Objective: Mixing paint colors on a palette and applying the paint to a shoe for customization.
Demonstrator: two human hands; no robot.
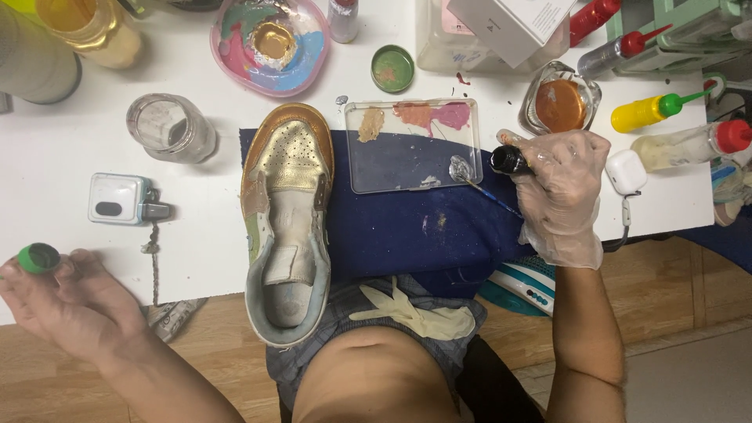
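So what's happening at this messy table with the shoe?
A person is painting a sneaker, partly gold at the toe, that lies on a dark blue cloth. Their gloved right hand tips a small dark bottle over a clear palette tray smeared with paint, a thin brush in the same hand. The bare left hand holds a small green cap off to the side.

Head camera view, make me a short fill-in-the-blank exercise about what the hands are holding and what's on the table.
1. The right hand, the one wearing a clear ____, tips a small dark bottle over the clear palette tray.
2. The bare left hand holds a small ____ cap.
3. The shoe lies with its ____-coloured toe pointing away from the person.

Missing words: glove; green; gold
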